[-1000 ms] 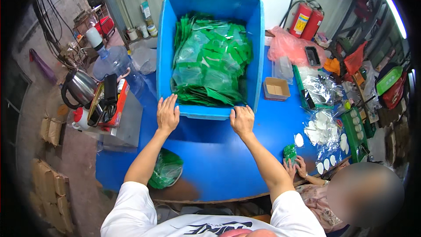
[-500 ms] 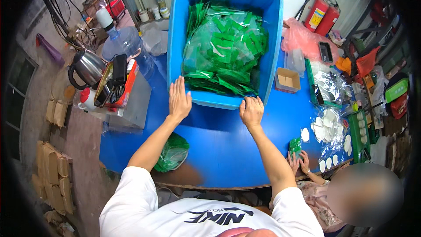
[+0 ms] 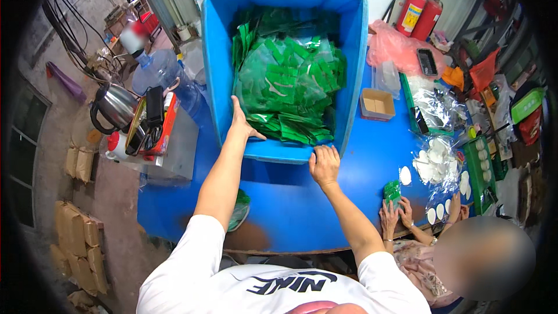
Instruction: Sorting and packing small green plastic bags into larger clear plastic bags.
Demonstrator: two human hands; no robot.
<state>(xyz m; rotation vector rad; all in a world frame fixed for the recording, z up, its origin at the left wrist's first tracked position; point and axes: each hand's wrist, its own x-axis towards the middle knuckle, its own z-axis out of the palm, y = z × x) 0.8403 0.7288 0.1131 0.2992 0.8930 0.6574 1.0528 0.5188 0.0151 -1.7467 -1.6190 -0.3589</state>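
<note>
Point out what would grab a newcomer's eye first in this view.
Most striking is the big blue bin at top centre, filled with glossy green packets, with the person's left hand at its near left corner and right hand at its near rim, toward the right. After that, the two red fire extinguishers at upper right and the heap of white ovals on the table's right side stand out.

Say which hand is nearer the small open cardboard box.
Right. The right hand is at the near right corner of the blue bin, left of the cardboard box; the left hand is farther, at the near left corner.
</note>
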